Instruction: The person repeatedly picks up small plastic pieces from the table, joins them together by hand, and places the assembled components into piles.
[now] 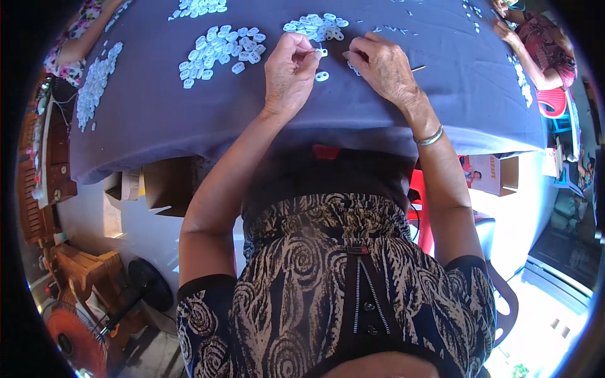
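Note:
My left hand (288, 77) is closed in a pinch above the dark tablecloth. Between its thumb and fingertips is a small white oval plastic piece (324, 53) with holes in it. Just below that, a loose white two-hole piece (322, 76) lies on the cloth. Across a narrow gap my right hand (386, 68) is closed, thumb against curled fingers; what it holds, if anything, I cannot make out. Some small pale bits show under its fingertips. Beyond my hands lies a heap of white two-hole pieces (317, 26). A larger heap (217, 53) spreads to the left.
Small thin pale parts (392, 29) lie scattered at the far right, and a thin brown stick (418, 68) lies beside my right wrist. More white heaps (97, 85) line the table's left side. People sit at both sides. A fan (75, 337) stands lower left.

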Demonstrator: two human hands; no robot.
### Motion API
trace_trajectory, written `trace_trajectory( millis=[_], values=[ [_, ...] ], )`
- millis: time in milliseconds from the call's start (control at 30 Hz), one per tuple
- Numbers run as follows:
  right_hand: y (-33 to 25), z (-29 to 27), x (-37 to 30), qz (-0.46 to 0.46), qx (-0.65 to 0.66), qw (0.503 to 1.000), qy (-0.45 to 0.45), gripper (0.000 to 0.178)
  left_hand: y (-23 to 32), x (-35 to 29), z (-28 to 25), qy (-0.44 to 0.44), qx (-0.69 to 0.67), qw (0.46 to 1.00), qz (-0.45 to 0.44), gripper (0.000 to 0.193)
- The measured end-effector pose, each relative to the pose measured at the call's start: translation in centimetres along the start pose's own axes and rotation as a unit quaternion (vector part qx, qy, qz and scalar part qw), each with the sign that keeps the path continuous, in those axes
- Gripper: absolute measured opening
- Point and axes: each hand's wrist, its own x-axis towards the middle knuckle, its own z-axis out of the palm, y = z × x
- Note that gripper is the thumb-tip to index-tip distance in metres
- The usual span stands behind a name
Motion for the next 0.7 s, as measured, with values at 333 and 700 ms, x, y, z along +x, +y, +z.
trace_trajectory(
  millis=[333, 700],
  values=[
    [0.1, 0.1, 0.1, 0.04, 0.059, 0.997, 0.002, 0.01, -0.3, -0.1, 0.0, -0.025, -0.002, 1.0, 0.002, 0.018],
    [-0.7, -0.6, 0.5, 0.237, 0.457, 0.856, -0.055, 0.02, 1.7, -0.5, 0.4, -0.11, 0.012, 0.993, -0.029, 0.027]
  ],
)
